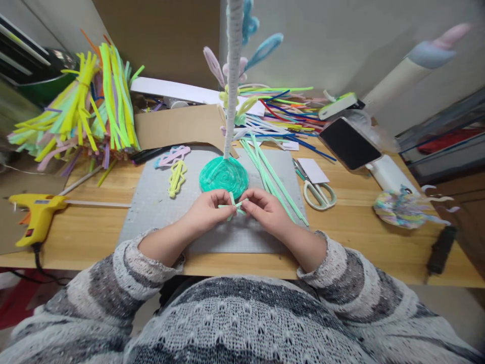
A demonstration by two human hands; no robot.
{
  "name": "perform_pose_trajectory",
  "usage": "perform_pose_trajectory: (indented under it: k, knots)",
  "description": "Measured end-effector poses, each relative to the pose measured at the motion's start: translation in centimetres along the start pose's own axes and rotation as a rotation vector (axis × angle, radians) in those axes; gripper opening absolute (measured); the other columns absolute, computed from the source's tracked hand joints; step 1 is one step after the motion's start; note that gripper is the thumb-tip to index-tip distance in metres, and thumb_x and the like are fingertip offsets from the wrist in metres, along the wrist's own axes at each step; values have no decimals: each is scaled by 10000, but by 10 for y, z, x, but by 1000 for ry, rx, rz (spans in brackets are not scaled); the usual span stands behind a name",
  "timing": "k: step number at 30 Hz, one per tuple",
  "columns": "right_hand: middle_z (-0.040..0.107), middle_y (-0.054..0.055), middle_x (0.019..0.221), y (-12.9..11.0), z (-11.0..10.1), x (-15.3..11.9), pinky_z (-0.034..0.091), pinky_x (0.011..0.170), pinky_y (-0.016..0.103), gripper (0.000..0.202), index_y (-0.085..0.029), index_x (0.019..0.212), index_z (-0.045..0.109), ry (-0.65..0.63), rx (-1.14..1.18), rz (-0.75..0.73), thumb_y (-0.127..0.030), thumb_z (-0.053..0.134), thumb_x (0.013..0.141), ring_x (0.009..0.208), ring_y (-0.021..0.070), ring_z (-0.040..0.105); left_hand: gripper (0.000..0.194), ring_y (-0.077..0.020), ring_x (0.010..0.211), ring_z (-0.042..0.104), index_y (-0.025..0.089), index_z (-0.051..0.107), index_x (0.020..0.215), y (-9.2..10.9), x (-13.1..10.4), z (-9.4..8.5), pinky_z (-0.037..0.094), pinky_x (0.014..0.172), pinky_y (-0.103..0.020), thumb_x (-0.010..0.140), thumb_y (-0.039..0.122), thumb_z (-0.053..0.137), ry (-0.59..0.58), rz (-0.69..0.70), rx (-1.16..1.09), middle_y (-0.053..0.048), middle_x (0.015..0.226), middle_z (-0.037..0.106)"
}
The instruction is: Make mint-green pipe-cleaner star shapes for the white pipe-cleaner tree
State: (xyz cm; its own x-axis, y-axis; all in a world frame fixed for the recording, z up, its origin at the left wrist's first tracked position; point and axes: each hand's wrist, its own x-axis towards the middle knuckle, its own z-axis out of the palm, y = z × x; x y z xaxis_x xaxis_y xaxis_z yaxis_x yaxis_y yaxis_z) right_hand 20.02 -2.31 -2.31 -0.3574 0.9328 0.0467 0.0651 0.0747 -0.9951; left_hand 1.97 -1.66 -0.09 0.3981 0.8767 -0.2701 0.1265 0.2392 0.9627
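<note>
In the head view, you sit at a light wooden table (356,237), working over a grey gridded cutting mat (151,222). Your left hand (208,208) and right hand (265,208) are close together, fingertips pinched on a small crossed bundle of mint-green fuzzy pipe cleaner (232,205), held above the mat near its middle. How the strands join under your fingertips is too small to tell.

Just beyond your fingers lies a round turquoise coiled disc (223,177), with a tall white wrapped stem (232,101) rising from it. Long mint-green pipe cleaners (271,177) lie right of the disc; white-handled scissors (320,196) rest beside the mat.

To work well here, keep the left pinch firm at the crossing and let the right fingers do the bending, gently, so the fuzz isn't crushed. Keep your knuckles clear of the disc.
</note>
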Motion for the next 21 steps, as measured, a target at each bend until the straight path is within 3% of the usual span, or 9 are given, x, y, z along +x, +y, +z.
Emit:
perform_pose_trajectory:
  k: [7,11,13,15,17,21]
  knots:
    - [549,-15,681,2,2,0,409,613,254,201,-186,764,573,-3,-46,-28,-366,591,852,636,118,504,133,-79,570,446,156,539,703,-8,-3,2,360,535,-203,725,243,638,101,180,220,36,650,514]
    - [606,12,780,-3,-10,2,435,642,278,194,-189,903,594,74,-102,-47,-374,545,873,675,140,556,124,-85,604,476,154,562,719,-8,-1,-1,374,564,-210,717,232,658,119,199,141,26,687,546]
    - [605,19,789,-7,-23,5,425,635,292,195,-195,914,583,245,-270,-60,-376,516,888,665,152,552,147,-80,578,462,158,559,712,-6,0,-2,353,543,-210,704,244,678,160,162,39,27,661,546]
    - [575,18,724,-8,-38,9,387,645,307,145,-201,774,568,391,-638,-58,-318,556,858,657,168,518,182,-64,494,396,164,535,687,-3,2,-4,286,484,-210,707,266,684,176,96,-84,43,571,507]
    - [590,39,760,-5,-49,14,366,651,318,145,-201,734,557,424,-855,-17,-281,551,855,692,189,526,216,-53,436,337,168,510,664,-1,3,-5,213,445,-211,708,283,687,159,44,-212,60,496,451]
    - [616,83,827,7,-53,22,366,706,342,199,-192,725,571,354,-1140,71,-362,615,819,797,239,554,233,-42,418,354,156,526,668,2,6,-8,171,420,-193,652,275,726,133,-31,-375,58,489,455]
